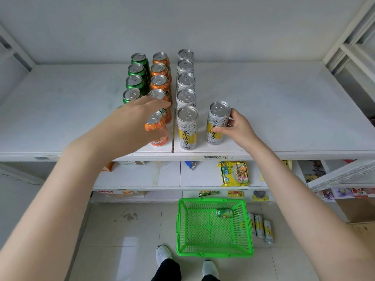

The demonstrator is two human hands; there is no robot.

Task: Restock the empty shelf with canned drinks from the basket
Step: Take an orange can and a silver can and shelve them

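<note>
The left hand (pixel 138 116) lay over the front orange can (pixel 155 126), hiding its left side, so whether its fingers (pixel 160 102) gripped the can could not be told, and it covered the nearest green can (pixel 130 95) below the lid. The right hand (pixel 237 126) had its fingertips out of sight behind the silver-and-yellow can (pixel 218 123). The shelf (pixel 284 154) edge cut off the packets (pixel 190 165) below, its barcode label (pixel 211 157) was too small to read, and the basket (pixel 215 254) wall hid part of the floor cans (pixel 259 226).
</note>
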